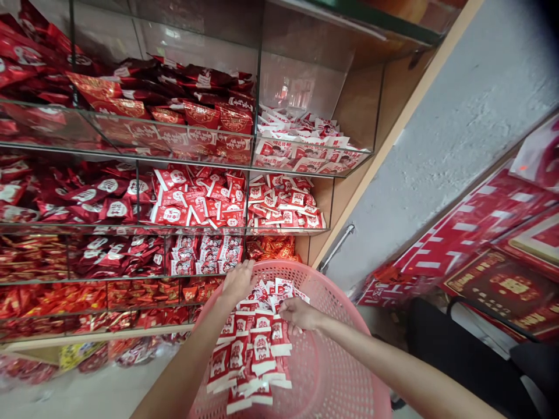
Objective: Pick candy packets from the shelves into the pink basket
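A pink perforated plastic basket [345, 361] stands in front of me, holding a heap of small red-and-white packets [262, 349] printed with figures and characters. My left hand [238, 283] is at the far left rim of the basket, its fingers bent over the edge. Inside the basket, my right hand [299, 314] is among the packets at the upper part of the heap. Its fingers are curled together at the edge of a packet, partly hiding what is between them.
Glass-fronted shelves [174, 154] ahead are filled with red packets sorted by compartment. White-and-red packets [305, 142] fill the right upper compartment. To the right are a grey wall [458, 105], red patterned packages [458, 227] and a black chair [441, 343]. Bagged goods [82, 355] lie below the shelves.
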The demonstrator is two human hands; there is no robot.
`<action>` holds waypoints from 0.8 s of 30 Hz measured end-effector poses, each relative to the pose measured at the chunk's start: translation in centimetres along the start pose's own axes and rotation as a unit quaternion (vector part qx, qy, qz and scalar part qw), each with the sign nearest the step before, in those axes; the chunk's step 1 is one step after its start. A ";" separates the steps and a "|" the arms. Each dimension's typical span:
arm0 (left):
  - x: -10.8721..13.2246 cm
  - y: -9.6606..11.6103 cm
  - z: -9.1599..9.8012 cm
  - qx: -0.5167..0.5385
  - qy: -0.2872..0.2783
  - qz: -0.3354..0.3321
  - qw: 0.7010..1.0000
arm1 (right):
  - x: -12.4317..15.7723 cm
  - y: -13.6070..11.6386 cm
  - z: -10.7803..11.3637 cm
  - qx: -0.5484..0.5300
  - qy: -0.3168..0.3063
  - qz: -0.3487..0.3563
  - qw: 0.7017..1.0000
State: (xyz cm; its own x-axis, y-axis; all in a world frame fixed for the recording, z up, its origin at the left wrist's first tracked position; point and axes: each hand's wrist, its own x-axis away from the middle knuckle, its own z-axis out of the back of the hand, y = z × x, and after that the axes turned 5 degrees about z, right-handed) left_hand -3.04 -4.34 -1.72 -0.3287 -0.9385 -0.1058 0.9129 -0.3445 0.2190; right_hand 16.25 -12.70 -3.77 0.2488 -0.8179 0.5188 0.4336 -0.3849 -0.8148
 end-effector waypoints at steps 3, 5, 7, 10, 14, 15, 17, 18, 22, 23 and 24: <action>0.0 0.0 0.0 -0.001 0.003 0.000 1.000 | -0.2 -0.1 -0.2 0.011 0.014 0.013 1.000; -0.1 0.0 0.0 -0.004 0.002 0.001 1.000 | -0.2 -0.2 -0.5 0.019 0.026 0.021 0.999; 0.0 0.1 0.0 -0.006 0.000 0.003 1.000 | 0.0 -0.2 -0.8 0.023 0.037 0.029 0.999; 0.0 0.1 0.0 -0.006 -0.004 0.005 1.000 | 0.4 0.1 -1.1 0.020 0.050 0.038 0.998; 0.0 0.1 -0.1 -0.004 -0.008 0.006 1.000 | 0.9 0.7 -1.1 0.022 0.073 0.079 0.994; 0.0 0.1 -0.1 -0.004 -0.008 0.006 1.000 | 1.0 0.9 -1.1 0.029 0.078 0.092 0.992; 0.0 0.0 -0.2 -0.003 -0.009 0.004 1.000 | 1.3 1.2 -1.0 0.051 0.086 0.110 0.989; 0.0 0.0 -0.2 -0.003 -0.009 0.004 1.000 | 1.5 1.3 -1.0 0.068 0.091 0.120 0.986; 0.0 0.0 -0.2 -0.004 -0.004 0.003 1.000 | 2.3 1.4 -0.9 0.162 0.129 0.180 0.962; 0.0 -0.1 -0.2 -0.005 -0.002 0.001 1.000 | 2.6 1.2 -0.9 0.181 0.136 0.196 0.954; 0.0 -0.1 -0.2 -0.006 0.001 0.000 1.000 | 2.9 1.0 -1.0 0.193 0.140 0.206 0.949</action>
State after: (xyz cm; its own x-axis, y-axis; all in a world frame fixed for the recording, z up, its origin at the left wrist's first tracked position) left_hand -3.02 -4.27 -1.96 -0.3291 -0.9382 -0.1073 0.9156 -0.3449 0.2069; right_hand 16.56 -15.92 -3.36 0.2495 -0.9674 0.0439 0.6478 0.1330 -0.7502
